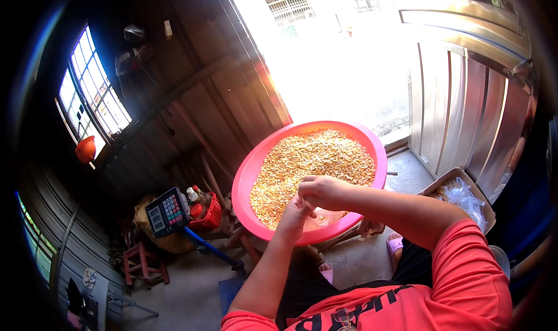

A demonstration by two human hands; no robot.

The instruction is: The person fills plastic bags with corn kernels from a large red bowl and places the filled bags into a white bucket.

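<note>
A large pink plastic basin (pixel 240 187) stands before me, heaped with yellow-brown corn kernels (pixel 301 161). Over its near side my left hand (pixel 296 216) and my right hand (pixel 323 192) meet, fingertips together. The right hand is bent downward above the left, and its back hides most of the fingers. Whatever may lie between the fingertips is too small or too covered to make out. Just below the hands, a bare patch of the basin's bottom (pixel 322 220) shows, with a few loose kernels on it.
On the left are a digital scale display (pixel 168 212) on a blue post, a red basket (pixel 209 215) with bottles, and a small wooden stool (pixel 143 264). To the right a cardboard box (pixel 457 174) holds clear plastic bags by the metal door (pixel 466 108). Sunlight floods the doorway.
</note>
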